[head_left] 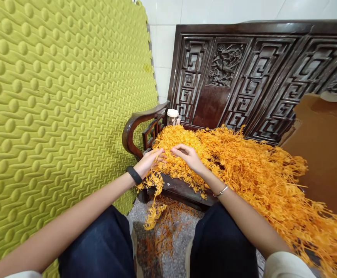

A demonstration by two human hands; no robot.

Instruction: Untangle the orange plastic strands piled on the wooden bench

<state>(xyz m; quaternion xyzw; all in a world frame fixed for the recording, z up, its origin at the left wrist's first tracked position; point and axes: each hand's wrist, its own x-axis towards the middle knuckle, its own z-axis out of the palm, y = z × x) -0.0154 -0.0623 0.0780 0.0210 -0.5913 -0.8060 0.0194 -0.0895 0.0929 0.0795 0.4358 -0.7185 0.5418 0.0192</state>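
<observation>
The left hand (pixel 150 162) seems closed on a dangling strand (pixel 158 182); whether the right hand (pixel 189 157) grips, I cannot tell. The pile (pixel 243 166) beyond both could snag the strand's curls, tangling it.

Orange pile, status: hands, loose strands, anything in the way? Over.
Left hand: orange strands dangling below, grip unclear. Right hand curled, apart from left. Orange pile heaped along bench. White-lidded cup behind pile; nothing seen blocking hands.

Above the carved wooden bench (pixel 213 104), open air lies over orange strands (pixel 237 166), while its curved armrest (pixel 130 133) and a white-lidded cup (pixel 172 115) obstruct its left end.
</observation>
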